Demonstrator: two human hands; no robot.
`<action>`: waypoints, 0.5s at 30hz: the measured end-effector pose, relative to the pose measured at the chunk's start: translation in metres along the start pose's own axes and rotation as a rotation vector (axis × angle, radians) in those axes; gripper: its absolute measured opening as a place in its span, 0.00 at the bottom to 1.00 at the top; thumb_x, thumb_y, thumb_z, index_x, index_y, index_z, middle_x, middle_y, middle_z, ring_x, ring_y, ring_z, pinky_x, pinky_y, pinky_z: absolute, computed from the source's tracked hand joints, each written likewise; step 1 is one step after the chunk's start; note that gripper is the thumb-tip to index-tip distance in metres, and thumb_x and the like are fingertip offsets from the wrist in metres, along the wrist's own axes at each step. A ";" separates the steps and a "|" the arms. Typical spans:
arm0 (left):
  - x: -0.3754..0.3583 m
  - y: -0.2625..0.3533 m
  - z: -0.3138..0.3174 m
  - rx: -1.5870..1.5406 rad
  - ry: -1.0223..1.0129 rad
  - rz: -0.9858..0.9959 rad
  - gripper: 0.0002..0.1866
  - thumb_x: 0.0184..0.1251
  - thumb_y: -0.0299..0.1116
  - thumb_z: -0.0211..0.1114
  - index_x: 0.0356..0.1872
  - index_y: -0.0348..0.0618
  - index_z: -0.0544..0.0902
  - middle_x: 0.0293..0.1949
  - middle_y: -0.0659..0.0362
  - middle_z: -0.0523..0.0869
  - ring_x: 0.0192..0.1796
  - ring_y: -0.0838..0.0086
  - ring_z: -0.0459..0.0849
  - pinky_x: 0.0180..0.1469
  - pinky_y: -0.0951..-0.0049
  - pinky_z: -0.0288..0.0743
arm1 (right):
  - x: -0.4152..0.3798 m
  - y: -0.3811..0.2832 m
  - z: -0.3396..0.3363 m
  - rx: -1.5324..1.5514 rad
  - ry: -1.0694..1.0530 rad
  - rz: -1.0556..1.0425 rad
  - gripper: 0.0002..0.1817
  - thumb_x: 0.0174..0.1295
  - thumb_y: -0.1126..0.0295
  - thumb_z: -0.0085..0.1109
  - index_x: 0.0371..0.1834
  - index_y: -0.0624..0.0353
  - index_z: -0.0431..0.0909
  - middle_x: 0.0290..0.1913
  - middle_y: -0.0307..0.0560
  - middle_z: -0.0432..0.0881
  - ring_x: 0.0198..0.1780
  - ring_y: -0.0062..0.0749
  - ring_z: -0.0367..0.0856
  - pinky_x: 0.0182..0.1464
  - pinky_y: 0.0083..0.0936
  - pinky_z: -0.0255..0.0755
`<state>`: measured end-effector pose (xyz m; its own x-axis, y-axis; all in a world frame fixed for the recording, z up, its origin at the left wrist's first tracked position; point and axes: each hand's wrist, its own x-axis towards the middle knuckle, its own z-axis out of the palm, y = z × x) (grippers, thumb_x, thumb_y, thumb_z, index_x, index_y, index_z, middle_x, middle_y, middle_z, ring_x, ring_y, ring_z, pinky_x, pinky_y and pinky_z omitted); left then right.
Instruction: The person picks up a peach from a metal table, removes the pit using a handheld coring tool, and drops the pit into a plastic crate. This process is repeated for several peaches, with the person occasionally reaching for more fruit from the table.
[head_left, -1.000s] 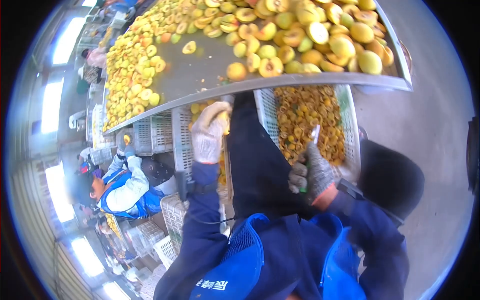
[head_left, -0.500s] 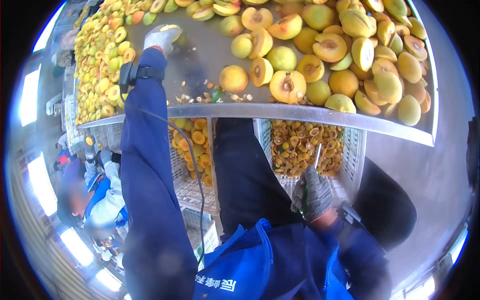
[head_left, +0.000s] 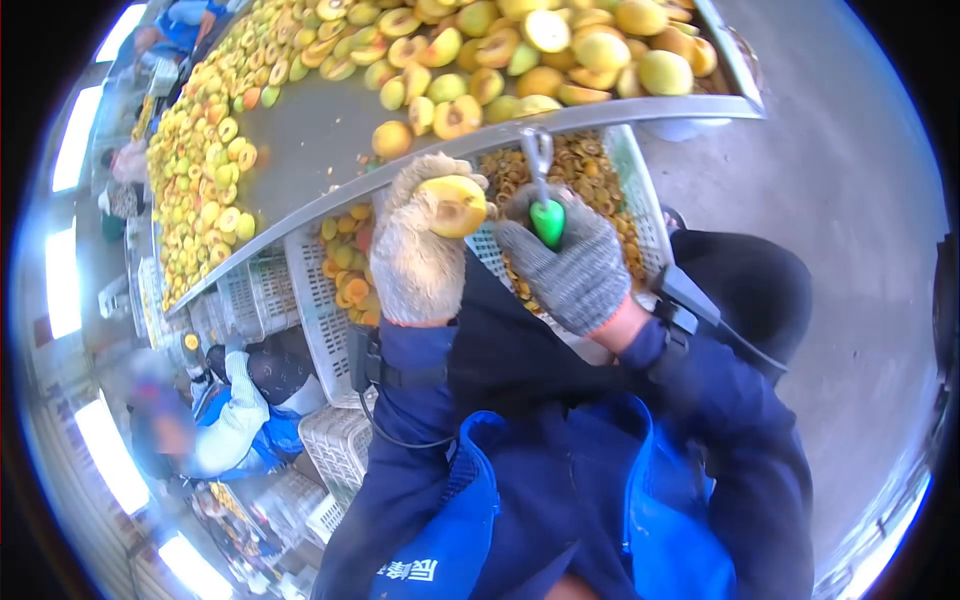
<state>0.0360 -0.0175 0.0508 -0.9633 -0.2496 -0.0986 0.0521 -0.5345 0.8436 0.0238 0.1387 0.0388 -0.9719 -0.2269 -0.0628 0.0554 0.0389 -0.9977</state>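
My left hand (head_left: 412, 255), in a pale, fuzzy work glove, holds a yellow peach half (head_left: 458, 206) with its cut face towards the right. In my right hand (head_left: 582, 268), which wears a grey knit glove, is a pitting tool (head_left: 548, 222) with a green handle. Its metal loop end points up and away from me, apart from the fruit. Both hands are close together in front of the metal table (head_left: 305, 130). Many more peach halves (head_left: 457, 117) lie heaped on that table, beyond my hands.
Below the table's raised metal rim (head_left: 590, 116), a crate (head_left: 640, 200) holds brown pits and scraps. Another crate (head_left: 315, 300) to the left contains peach pieces (head_left: 350, 265). A co-worker (head_left: 235, 420) sits at the left, near stacked crates (head_left: 335, 445).
My left hand has come back from the table to in front of me, with a peach half. My right hand has risen with the tool to beside it. The view has shifted.
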 end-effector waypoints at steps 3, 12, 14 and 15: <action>-0.022 -0.014 0.032 0.028 0.000 -0.047 0.18 0.71 0.33 0.56 0.57 0.33 0.78 0.54 0.47 0.83 0.55 0.61 0.83 0.58 0.67 0.78 | -0.004 0.007 -0.011 -0.153 0.124 -0.272 0.14 0.62 0.61 0.67 0.44 0.58 0.81 0.36 0.54 0.85 0.35 0.52 0.86 0.37 0.42 0.78; -0.042 -0.020 0.056 0.994 -0.262 0.417 0.21 0.73 0.33 0.58 0.62 0.35 0.76 0.58 0.47 0.81 0.57 0.61 0.82 0.59 0.61 0.78 | -0.010 0.015 -0.048 -0.272 0.054 -0.396 0.14 0.62 0.59 0.63 0.37 0.60 0.79 0.29 0.60 0.83 0.34 0.56 0.85 0.37 0.47 0.78; -0.049 -0.017 0.068 0.509 -0.171 0.196 0.21 0.72 0.34 0.58 0.61 0.34 0.76 0.57 0.46 0.82 0.56 0.58 0.83 0.59 0.57 0.79 | -0.022 0.009 -0.050 -0.248 -0.011 -0.347 0.15 0.64 0.58 0.61 0.38 0.61 0.81 0.29 0.60 0.83 0.34 0.56 0.85 0.36 0.45 0.78; -0.050 -0.015 0.071 0.017 -0.075 -0.021 0.21 0.71 0.34 0.58 0.60 0.34 0.77 0.56 0.45 0.82 0.56 0.56 0.83 0.59 0.54 0.80 | -0.030 0.008 -0.050 -0.105 -0.177 -0.357 0.16 0.65 0.58 0.61 0.40 0.62 0.81 0.29 0.61 0.83 0.34 0.57 0.85 0.35 0.44 0.78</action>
<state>0.0646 0.0605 0.0810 -0.9813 -0.1766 -0.0768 0.0279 -0.5252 0.8505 0.0423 0.1950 0.0344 -0.8710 -0.4077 0.2741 -0.3104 0.0243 -0.9503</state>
